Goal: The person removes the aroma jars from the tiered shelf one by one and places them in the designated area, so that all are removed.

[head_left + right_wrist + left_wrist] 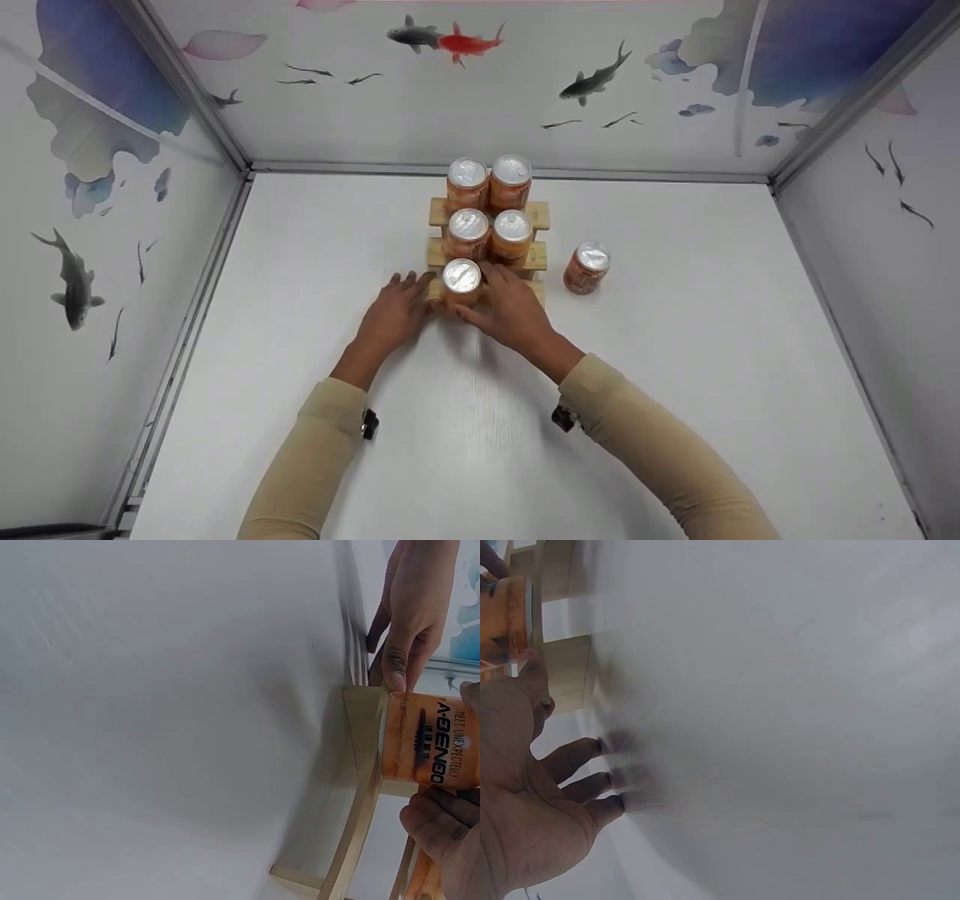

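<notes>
A stepped wooden rack (pixel 536 256) holds orange cans with silver tops, two on the back step (pixel 511 184) and two on the middle step (pixel 512 238). On the left of the front step stands another orange can (pixel 424 739), upright. My right hand (pixel 517 311) grips this can, thumb at its front and fingers round its right side. At the rack's front left corner, my left hand (pixel 397 315) pinches the rack end between thumb and index finger, beside the can's base. In the left wrist view, its other fingers (pixel 577 765) spread down to the table.
One more orange can (pixel 586 268) stands upright on the white table (pixel 675 360), right of the rack. White panels with painted fish (pixel 465 43) enclose the back and sides, and a metal rail (pixel 660 178) runs along the back edge.
</notes>
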Available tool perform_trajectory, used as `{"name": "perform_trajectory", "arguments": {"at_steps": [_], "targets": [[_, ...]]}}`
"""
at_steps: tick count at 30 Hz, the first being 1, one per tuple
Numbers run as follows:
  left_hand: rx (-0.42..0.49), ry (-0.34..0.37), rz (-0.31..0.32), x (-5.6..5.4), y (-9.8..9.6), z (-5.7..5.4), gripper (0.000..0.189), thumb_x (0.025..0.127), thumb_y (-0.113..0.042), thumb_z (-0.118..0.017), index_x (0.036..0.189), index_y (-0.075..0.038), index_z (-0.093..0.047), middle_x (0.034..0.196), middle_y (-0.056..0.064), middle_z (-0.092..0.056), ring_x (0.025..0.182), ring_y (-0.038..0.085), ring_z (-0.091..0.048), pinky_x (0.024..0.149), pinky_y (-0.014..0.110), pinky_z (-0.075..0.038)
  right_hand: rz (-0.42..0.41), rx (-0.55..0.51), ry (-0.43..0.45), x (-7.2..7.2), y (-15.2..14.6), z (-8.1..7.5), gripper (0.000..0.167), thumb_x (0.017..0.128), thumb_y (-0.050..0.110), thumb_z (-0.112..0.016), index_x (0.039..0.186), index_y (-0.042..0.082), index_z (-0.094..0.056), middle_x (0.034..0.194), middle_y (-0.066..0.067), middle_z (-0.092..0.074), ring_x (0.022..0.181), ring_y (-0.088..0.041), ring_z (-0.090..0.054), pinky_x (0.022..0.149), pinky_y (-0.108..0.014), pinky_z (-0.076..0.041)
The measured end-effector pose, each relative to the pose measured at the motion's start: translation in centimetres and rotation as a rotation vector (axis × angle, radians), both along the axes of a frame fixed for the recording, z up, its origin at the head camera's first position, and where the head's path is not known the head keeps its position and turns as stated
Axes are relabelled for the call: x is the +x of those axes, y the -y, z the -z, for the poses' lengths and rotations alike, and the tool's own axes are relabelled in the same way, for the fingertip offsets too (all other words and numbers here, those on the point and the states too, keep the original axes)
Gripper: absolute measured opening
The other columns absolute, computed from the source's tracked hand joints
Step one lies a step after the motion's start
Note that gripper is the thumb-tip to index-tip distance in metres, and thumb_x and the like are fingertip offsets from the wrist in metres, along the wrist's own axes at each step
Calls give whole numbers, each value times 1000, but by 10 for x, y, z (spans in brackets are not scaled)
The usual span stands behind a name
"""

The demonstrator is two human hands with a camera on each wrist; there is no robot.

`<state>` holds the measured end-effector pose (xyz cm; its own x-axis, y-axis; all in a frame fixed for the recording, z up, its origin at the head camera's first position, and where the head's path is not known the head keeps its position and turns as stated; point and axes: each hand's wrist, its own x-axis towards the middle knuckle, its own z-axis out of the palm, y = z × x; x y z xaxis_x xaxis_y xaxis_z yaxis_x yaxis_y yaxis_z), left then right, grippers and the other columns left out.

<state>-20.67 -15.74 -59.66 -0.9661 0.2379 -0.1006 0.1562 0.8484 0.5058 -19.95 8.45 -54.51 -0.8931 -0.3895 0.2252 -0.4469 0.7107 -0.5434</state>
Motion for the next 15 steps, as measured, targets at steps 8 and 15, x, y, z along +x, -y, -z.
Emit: {"name": "perform_trajectory", "arguments": {"at_steps": [8, 15], "targets": [[-15, -13, 6, 0, 0, 1, 62, 115, -43, -57, 171, -18, -45, 171, 29, -44, 162, 55, -36, 132, 67, -34, 28, -12, -2, -1, 5, 0, 75, 98, 52, -85, 149, 3, -59, 136, -15, -71, 123, -33, -72, 103, -55, -61], [22, -68, 9, -5, 3, 13, 59, 114, -42, -61, 167, -17, -51, 164, 32, -52, 156, 59, -44, 126, 69, -41, 23, -26, -5, -1, 7, 0, 71, 99, 48, -84, 147, 1, -60, 132, -16, -71, 121, -33, -72, 102, -56, -61]]}}
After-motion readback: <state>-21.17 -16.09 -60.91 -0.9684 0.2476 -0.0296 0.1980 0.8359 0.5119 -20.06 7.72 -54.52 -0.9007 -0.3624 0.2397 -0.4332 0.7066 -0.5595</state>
